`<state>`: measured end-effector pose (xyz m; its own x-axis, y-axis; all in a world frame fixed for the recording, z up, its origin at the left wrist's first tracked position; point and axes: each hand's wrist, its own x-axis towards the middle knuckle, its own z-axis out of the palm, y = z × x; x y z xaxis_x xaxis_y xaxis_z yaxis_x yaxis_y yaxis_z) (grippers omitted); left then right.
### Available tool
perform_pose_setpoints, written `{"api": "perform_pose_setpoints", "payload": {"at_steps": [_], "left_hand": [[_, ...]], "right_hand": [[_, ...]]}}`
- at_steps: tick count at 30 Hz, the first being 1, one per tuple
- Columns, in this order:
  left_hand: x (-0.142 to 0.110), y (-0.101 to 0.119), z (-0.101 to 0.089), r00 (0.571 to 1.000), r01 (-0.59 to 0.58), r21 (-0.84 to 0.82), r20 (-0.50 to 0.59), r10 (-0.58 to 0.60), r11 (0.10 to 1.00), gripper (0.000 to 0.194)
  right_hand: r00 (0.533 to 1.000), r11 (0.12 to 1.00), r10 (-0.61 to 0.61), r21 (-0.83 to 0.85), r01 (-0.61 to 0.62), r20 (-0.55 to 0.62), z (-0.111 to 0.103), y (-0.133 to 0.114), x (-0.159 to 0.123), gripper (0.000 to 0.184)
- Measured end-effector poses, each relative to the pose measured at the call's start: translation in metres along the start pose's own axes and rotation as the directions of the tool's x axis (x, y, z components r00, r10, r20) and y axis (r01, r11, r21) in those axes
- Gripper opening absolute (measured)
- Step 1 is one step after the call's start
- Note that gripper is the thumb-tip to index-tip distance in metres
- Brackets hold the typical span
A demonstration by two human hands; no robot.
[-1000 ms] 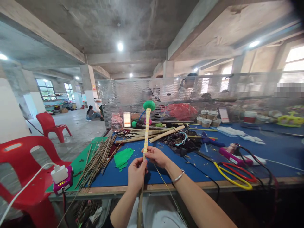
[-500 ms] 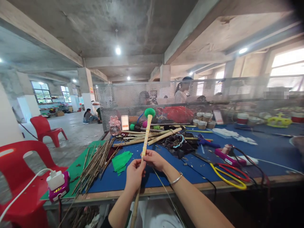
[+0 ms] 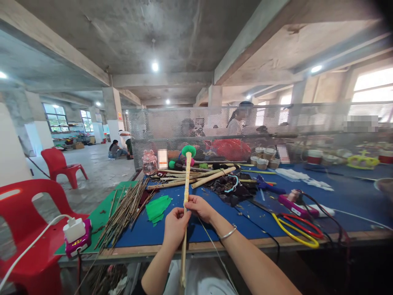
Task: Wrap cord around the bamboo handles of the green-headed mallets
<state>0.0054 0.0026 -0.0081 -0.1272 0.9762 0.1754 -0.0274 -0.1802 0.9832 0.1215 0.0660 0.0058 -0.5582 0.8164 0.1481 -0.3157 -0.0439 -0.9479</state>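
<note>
A long bamboo stick [image 3: 186, 180] stands nearly upright in front of me, topped by a green pad [image 3: 188, 150]. Its upper half is wrapped in pale tape. My left hand [image 3: 175, 227] is closed round the stick at mid-length. Just above it my right hand [image 3: 199, 207], with a bangle on the wrist, pinches the stick at the lower edge of the wrapping. A thin yellowish strand [image 3: 211, 243] runs down from my right hand toward my lap. The stick's bare lower end [image 3: 183, 266] reaches below the table edge.
The blue work table [image 3: 353, 196] carries thin bamboo sticks [image 3: 125, 211], thicker bamboo poles [image 3: 196, 176], green paper [image 3: 157, 207], a purple glue gun [image 3: 294, 203] and yellow and red cables [image 3: 299, 231]. Red chairs [image 3: 33, 229] stand left. People sit behind a mesh screen [image 3: 245, 123].
The stick's top tilted right, then came back upright and a little lower. Both hands stayed closed on it at about the same place. The head camera shifted slightly.
</note>
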Motion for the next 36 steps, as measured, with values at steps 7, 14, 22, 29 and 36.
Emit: {"api": "perform_pose_setpoints", "payload": {"at_steps": [7, 14, 22, 29, 36], "left_hand": [[-0.006, 0.006, -0.007, 0.979, 0.079, -0.138, 0.196, -0.051, 0.987, 0.039], [-0.005, 0.0, 0.0, 0.993, -0.116, 0.009, -0.029, 0.116, 0.993, 0.035], [-0.011, 0.005, -0.003, 0.999, -0.005, -0.06, 0.05, 0.008, 0.998, 0.036], [-0.006, 0.003, -0.002, 0.991, 0.072, -0.103, 0.116, -0.06, 0.992, 0.038], [-0.006, 0.0, 0.001, 0.994, -0.102, 0.045, -0.024, 0.104, 0.994, 0.03]], "right_hand": [[0.996, 0.993, 0.052, 0.099, -0.058, 0.067, 0.006, -0.009, -0.007, 0.032], [0.997, 0.999, -0.025, -0.035, 0.022, -0.072, -0.004, -0.004, -0.001, 0.033], [0.999, 0.999, -0.032, 0.029, 0.031, 0.041, 0.002, -0.013, -0.01, 0.034], [1.0, 1.0, 0.007, 0.007, -0.006, -0.022, 0.003, -0.013, -0.009, 0.032], [0.998, 0.999, -0.041, -0.002, 0.041, -0.056, 0.004, -0.007, -0.006, 0.034]]}}
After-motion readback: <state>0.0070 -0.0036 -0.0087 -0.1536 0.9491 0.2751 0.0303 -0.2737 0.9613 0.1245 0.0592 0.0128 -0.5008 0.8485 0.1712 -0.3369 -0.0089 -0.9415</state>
